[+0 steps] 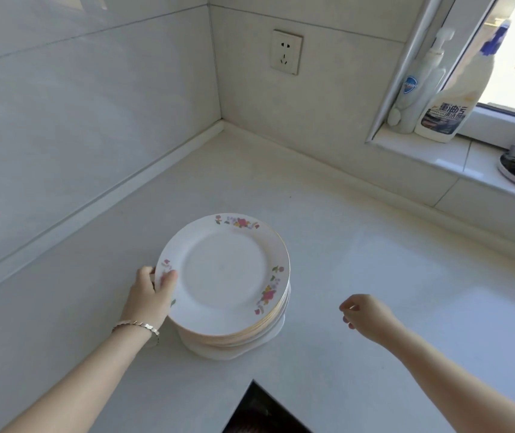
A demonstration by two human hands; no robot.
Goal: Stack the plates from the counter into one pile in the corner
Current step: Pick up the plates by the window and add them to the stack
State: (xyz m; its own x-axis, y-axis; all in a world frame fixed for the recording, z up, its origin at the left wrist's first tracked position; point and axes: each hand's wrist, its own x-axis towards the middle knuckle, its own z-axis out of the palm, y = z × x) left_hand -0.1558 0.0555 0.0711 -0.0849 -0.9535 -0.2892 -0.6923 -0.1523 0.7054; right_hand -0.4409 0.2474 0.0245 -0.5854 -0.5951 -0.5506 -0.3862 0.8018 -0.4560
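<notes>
On the counter (375,276), left grip (153,292) around top plate (225,270) rim — fingertips hidden beneath — right grip (364,314) loose, empty.

White plates (223,270) with pink floral rims and gold edges, pale counter (359,260), silver bracelet (136,325)

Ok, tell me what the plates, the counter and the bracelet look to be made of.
Plates: likely glazed ceramic or porcelain; glossy white, printed flowers, gilt-looking rims. Counter: smooth off-white stone or composite with a soft sheen; which of the two cannot be told. Bracelet: silvery metal, as its links glint.
</notes>
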